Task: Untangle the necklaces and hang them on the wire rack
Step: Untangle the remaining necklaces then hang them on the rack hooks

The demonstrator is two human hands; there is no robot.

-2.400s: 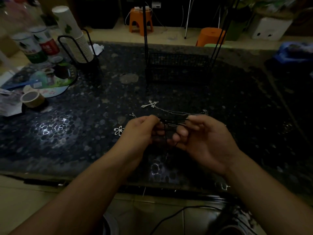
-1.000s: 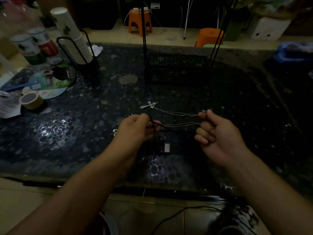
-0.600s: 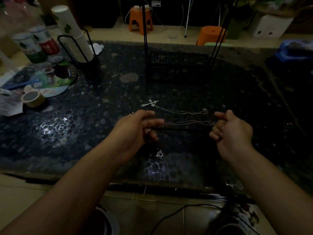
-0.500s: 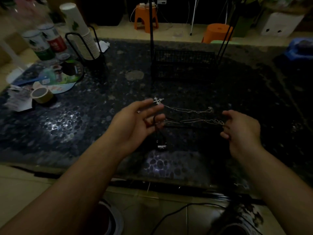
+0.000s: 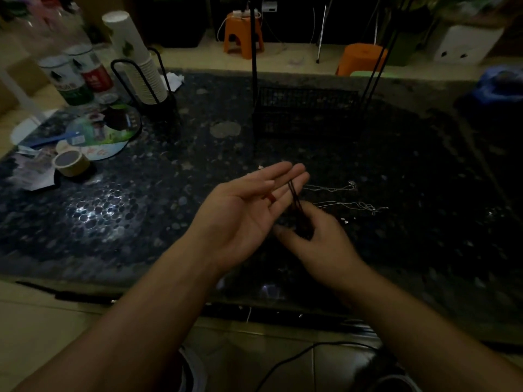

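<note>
- left hand (image 5: 243, 210) palm up, fingers straight and relaxed; a thin black cord necklace (image 5: 294, 196) drapes over its fingertips
- right hand (image 5: 317, 236) just below, fingers curled round the cord's lower end
- two fine silver chain necklaces (image 5: 342, 198) lie on the dark pebbled stone table (image 5: 141, 216) just right of the hands
- black wire rack with tall uprights (image 5: 305, 108) stands beyond, well apart from the hands

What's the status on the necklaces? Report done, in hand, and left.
Done: the black cord necklace looks separated from the silver chains. In hand: cord draped over the open left hand, gripped by the right hand. Left: chains lie on the table; nothing visibly hangs on the wire rack.
</note>
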